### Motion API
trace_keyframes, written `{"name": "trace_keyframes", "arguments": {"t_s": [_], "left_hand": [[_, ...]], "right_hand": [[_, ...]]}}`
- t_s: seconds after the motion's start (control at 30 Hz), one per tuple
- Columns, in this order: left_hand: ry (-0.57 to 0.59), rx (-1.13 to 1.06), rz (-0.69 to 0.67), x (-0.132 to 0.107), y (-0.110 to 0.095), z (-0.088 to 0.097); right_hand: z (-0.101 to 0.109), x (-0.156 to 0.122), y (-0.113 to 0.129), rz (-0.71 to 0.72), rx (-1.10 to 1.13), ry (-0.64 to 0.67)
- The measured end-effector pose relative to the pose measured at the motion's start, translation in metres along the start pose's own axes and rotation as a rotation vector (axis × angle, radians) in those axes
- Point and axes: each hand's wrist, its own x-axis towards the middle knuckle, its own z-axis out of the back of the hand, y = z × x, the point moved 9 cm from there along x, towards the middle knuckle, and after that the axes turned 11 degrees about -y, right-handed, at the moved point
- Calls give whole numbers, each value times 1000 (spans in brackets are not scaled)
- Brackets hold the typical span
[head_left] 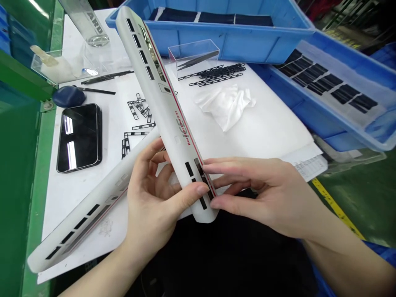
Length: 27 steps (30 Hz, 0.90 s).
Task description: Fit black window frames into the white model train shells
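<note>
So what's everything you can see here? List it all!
Held train shell: 1, white, red stripe, in both hands.
Second train shell: 1, white, lying lower left.
Blue plastic crates: 2, blue, behind and right.
Window frames: many, black, heaped on the white sheet.
Tweezers: 1, black, in a clear box.
Cloth: 1, white, on the sheet.
Phone: 1, black, left on the sheet.
Pad: 1, dark blue, beside the phone.
Left hand: bare, on the held train shell.
Right hand: bare, on the held train shell.

Two hands (151, 198) (266, 194), two white model train shells (154, 82) (83, 210), two blue crates (216, 45) (328, 103), one phone (79, 138).
</note>
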Motion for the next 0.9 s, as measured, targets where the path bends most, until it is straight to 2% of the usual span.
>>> {"name": "trace_keyframes", "arguments": {"t_s": [0.27,0.5,0.7,0.8,0.9], "left_hand": [[-43,41,10,1,2,3],[-21,61,-30,0,-2,-2],[-9,46,-29,-1,-1,-4],[-5,57,-35,-1,-1,-4],[10,43,-47,0,-2,-1]], "right_hand": [[-3,-1,0,10,-92,-1],[-9,-13,13,192,-341,-62],[-16,-13,18,245,-336,-63],[-11,-6,6,122,-195,-53],[-4,-1,-16,-121,108,-16]]}}
